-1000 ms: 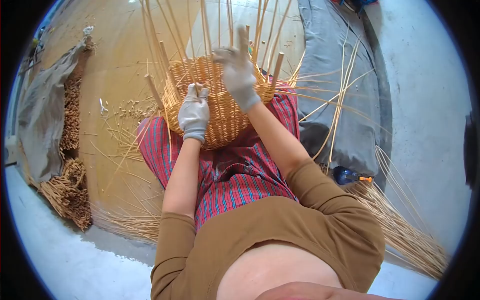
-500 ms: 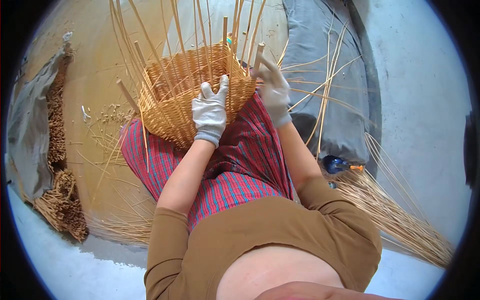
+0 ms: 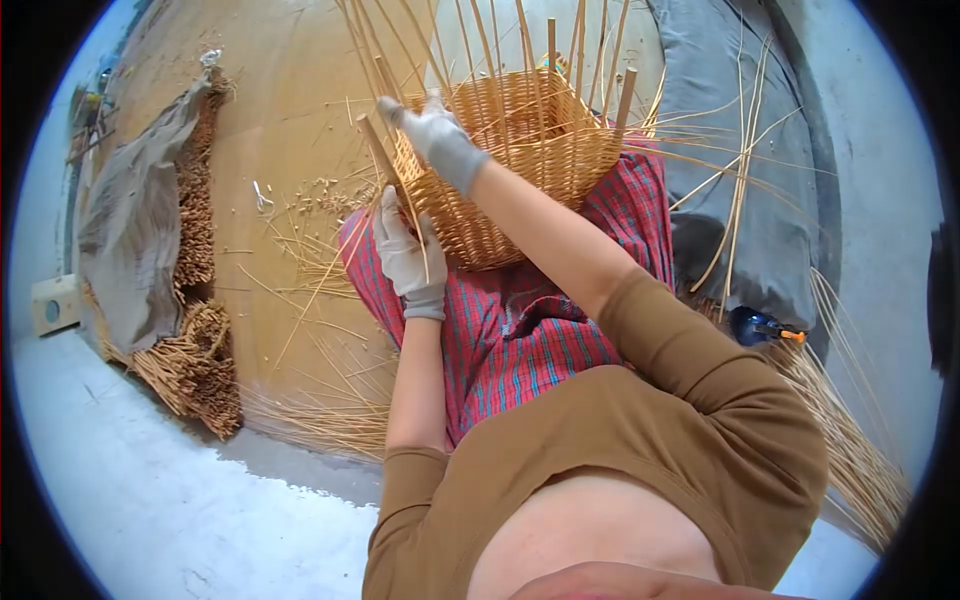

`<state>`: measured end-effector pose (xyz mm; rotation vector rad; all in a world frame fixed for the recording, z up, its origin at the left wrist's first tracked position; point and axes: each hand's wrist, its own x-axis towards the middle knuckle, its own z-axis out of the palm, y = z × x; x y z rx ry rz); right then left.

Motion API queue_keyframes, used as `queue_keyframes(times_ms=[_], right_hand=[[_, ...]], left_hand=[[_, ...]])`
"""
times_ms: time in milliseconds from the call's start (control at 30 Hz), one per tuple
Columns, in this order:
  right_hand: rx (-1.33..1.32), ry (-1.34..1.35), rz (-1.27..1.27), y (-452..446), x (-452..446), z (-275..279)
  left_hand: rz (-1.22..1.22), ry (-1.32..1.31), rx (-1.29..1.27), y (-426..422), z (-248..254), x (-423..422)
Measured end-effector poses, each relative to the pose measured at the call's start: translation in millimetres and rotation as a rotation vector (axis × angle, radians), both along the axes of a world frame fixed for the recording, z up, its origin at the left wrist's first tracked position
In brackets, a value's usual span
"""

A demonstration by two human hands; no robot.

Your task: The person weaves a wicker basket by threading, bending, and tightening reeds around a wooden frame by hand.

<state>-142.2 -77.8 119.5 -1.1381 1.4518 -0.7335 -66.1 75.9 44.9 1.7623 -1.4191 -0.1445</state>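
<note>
A square wicker basket point(image 3: 505, 195) rests tilted on the lap, with upright canes and thick corner sticks rising from its rim. My left hand point(image 3: 408, 255), in a pale glove, is against the basket's left corner; its fingers point up and its thumb is apart, beside a thin hanging strand. Above it, my right hand point(image 3: 432, 135), also gloved, reaches across the basket's left rim near the left corner stick point(image 3: 378, 150). Its thumb is raised away from the fingers. Nothing held can be made out in either hand.
Bundles of short sticks point(image 3: 195, 235) lie partly under a grey cloth point(image 3: 130, 240) at left. Offcuts point(image 3: 320, 205) litter the floor. At right are a grey cloth point(image 3: 735, 160) with loose canes, a dark blue object with an orange tip point(image 3: 755, 328), and a long cane bundle point(image 3: 845, 440).
The basket sits further right in view, its left corner nearer my hands. My left hand moved from the front wall to that corner. My right hand crossed from the right corner to the left rim.
</note>
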Motion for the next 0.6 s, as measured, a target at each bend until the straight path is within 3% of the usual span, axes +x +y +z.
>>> queue_keyframes(times_ms=[100,133,167,233,267,333,433,500,533,567,600], right_hand=[[0.086,-0.245,-0.117,-39,20,-51],[-0.126,-0.203,-0.254,-34,25,-59],[-0.135,-0.2,-0.262,-26,27,-56],[-0.364,-0.78,-0.153,-3,29,-56],[-0.372,-0.598,-0.136,9,20,-42],[-0.284,-0.568,-0.069,20,2,-23],[-0.307,-0.603,-0.011,27,1,-23],[-1.048,-0.391,-0.126,32,5,-19],[-1.197,0.035,-0.079,44,-15,4],[-1.192,0.028,-0.078,44,-17,-7],[-1.129,-0.378,0.025,42,-18,-29]], left_hand=[[-0.062,-0.005,-0.017,-14,-4,12],[-0.055,-0.049,-0.001,-16,-8,16],[-0.049,-0.09,0.017,-19,-11,18],[-0.05,-0.083,0.069,-23,-9,26],[-0.047,-0.185,0.128,-23,2,29],[-0.053,-0.317,0.167,-23,9,37],[-0.094,-0.22,0.106,-23,-2,42],[-0.1,-0.187,0.157,-23,-13,46],[-0.094,-0.173,0.134,-23,-13,45],[-0.089,-0.162,0.113,-23,-13,45],[-0.082,-0.165,0.113,-22,-11,45]])
